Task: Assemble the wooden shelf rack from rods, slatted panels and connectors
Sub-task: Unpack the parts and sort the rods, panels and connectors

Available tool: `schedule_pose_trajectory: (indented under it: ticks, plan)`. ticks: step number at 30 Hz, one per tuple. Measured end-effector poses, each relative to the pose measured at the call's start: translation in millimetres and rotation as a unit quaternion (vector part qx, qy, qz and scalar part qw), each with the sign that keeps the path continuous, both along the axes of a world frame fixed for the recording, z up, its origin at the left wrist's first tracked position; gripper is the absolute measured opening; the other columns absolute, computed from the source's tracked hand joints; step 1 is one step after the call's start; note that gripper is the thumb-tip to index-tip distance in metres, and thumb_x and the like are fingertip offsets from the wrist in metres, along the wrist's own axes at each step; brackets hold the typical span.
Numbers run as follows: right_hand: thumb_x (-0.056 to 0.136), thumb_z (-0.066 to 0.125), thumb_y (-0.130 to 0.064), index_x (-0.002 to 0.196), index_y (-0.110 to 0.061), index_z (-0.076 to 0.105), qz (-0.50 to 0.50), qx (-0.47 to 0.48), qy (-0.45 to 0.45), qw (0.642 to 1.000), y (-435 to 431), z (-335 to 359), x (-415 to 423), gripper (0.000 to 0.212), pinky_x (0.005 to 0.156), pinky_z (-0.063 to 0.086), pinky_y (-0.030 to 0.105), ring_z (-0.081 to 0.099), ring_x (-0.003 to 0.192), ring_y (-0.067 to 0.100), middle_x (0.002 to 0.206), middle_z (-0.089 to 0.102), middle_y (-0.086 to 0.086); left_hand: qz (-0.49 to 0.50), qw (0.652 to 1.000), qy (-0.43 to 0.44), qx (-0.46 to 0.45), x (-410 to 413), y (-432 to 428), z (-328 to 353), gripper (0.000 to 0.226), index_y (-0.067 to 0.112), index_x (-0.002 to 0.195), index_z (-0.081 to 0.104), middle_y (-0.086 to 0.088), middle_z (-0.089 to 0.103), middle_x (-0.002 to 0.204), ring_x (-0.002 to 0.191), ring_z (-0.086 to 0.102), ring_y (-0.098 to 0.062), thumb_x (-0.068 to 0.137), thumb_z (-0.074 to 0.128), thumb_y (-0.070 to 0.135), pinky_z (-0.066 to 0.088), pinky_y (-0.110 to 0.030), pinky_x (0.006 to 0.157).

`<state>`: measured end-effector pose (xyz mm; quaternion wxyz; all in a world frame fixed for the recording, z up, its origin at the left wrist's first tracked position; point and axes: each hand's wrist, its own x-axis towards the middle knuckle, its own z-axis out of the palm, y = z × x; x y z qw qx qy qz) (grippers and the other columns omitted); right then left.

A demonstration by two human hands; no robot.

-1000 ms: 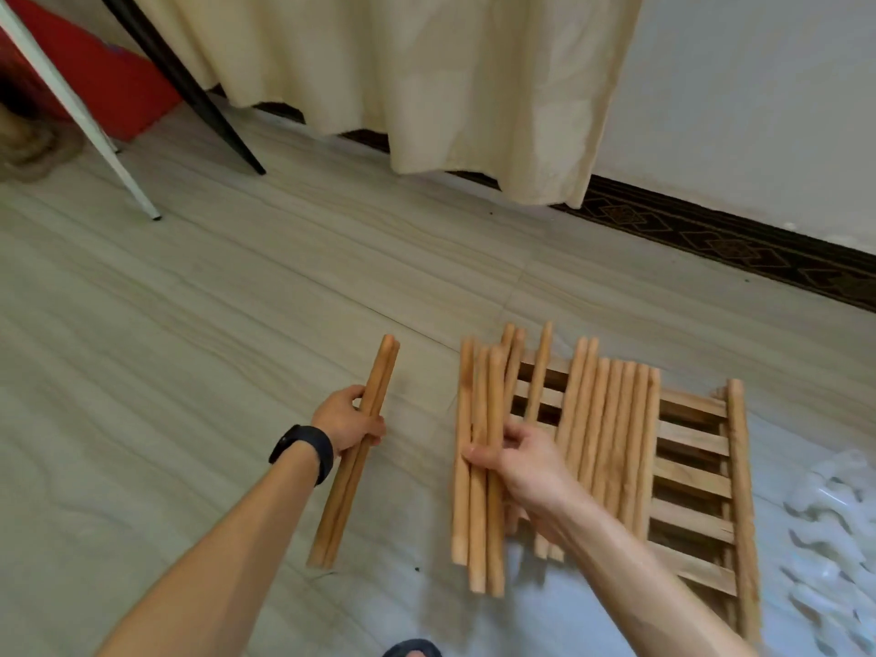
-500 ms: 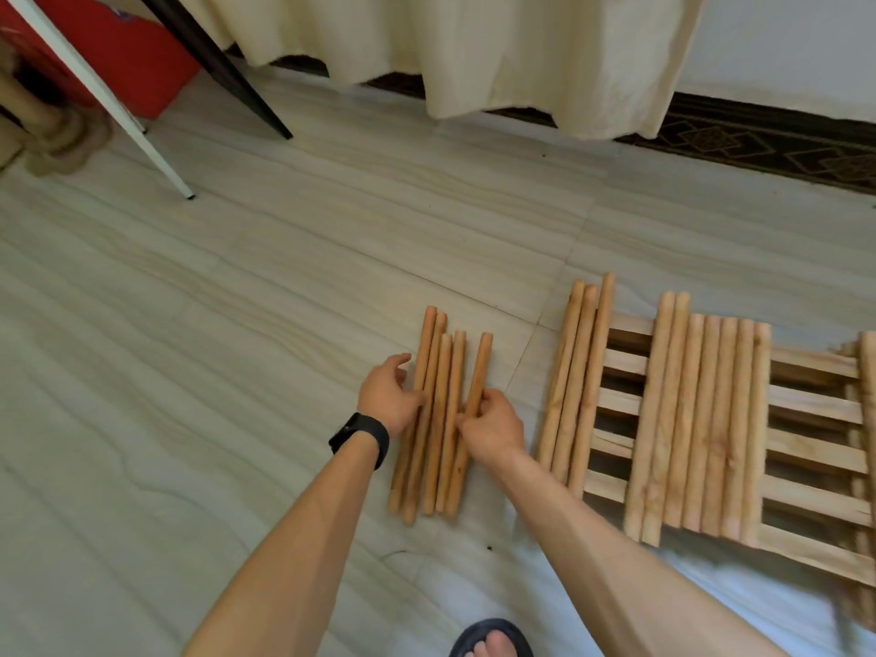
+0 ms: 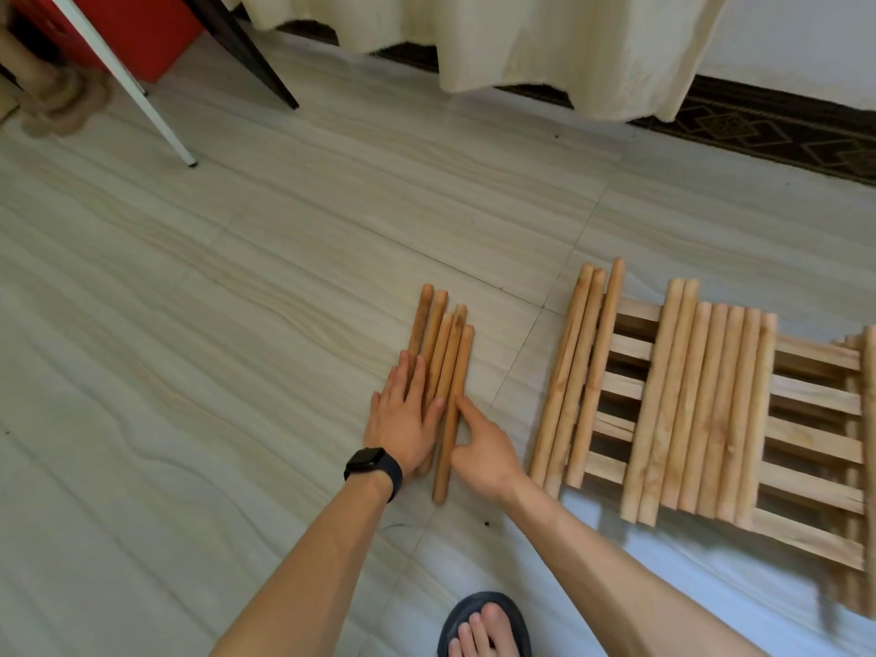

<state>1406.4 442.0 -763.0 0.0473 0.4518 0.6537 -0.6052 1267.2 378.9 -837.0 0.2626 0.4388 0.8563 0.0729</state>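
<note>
**Both hands on the short rods, mid-floor**

Dead centre of the view, five short wooden rods (image 3: 443,343) lie side by side on the pale tiled floor (image 3: 237,324), running from 6 towards 12 o'clock with their far ends stepped unevenly. The left hand (image 3: 403,419) lies flat across the near part of the bundle, fingers straight and pressed together, a black watch (image 3: 372,467) on the wrist. The right hand (image 3: 483,448) comes in from 5 o'clock: its index finger is out straight against the right side of the outermost rod (image 3: 462,362), the thumb lies lower along the same rod, and the other fingers are tucked out of sight.

Over at 3 o'clock sits the slatted panel (image 3: 815,400), flat on the floor. Three longer rods (image 3: 576,372) rest on its left edge, fanned slightly, and a tight row of more rods (image 3: 711,410) lies across its middle, all well apart from the hands.

At 6 o'clock, a foot in a dark sandal (image 3: 488,623). At 12, a cream curtain (image 3: 545,40) hangs just above the floor; at 11, a white leg (image 3: 128,87) and a dark leg (image 3: 246,54) slant down.
</note>
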Motion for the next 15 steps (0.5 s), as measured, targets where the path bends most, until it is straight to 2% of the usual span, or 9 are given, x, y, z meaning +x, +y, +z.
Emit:
schedule_pose_trajectory:
  ticks: [3, 6, 11, 15]
  plan:
    - [0.092, 0.051, 0.002, 0.158, -0.024, 0.025, 0.012, -0.013, 0.008, 1.0, 4, 3, -3, 0.075, 0.098, 0.028, 0.007, 0.035, 0.144, 0.014, 0.158, 0.038, -0.005, 0.002, 1.0, 0.008, 0.003, -7, -1, 4, 0.066, 0.029, 0.16, -0.003, 0.003, -0.012, 0.167, 0.155, 0.002, -0.02, 0.105, 0.028, 0.05, 0.01, -0.049, 0.124]
    - [0.092, 0.047, 0.006, 0.158, -0.024, 0.021, 0.018, -0.031, 0.021, 0.999, 11, 7, -7, 0.077, 0.09, 0.027, -0.001, 0.034, 0.144, 0.014, 0.156, 0.039, -0.004, -0.039, 0.999, 0.026, -0.005, -11, -7, 7, 0.063, 0.034, 0.159, -0.001, 0.007, -0.016, 0.166, 0.155, -0.004, -0.019, 0.105, 0.026, 0.051, 0.004, -0.048, 0.125]
    - [0.092, 0.046, 0.005, 0.159, -0.02, 0.017, 0.049, -0.029, 0.011, 0.998, 21, 4, -11, 0.078, 0.096, 0.025, 0.008, 0.033, 0.146, 0.018, 0.159, 0.035, 0.0, -0.08, 0.995, 0.053, -0.031, -13, -18, 7, 0.069, 0.036, 0.158, -0.008, 0.009, -0.022, 0.164, 0.154, -0.011, -0.016, 0.103, 0.026, 0.058, -0.001, -0.046, 0.124]
    - [0.093, 0.05, 0.0, 0.16, -0.019, 0.015, 0.055, -0.028, -0.004, 0.998, 27, 1, -18, 0.078, 0.102, 0.028, 0.012, 0.033, 0.146, 0.019, 0.161, 0.032, 0.002, -0.095, 0.992, 0.067, -0.044, -12, -22, 8, 0.079, 0.035, 0.157, -0.014, 0.009, -0.024, 0.163, 0.152, -0.016, -0.013, 0.093, 0.015, 0.07, -0.003, -0.045, 0.124]
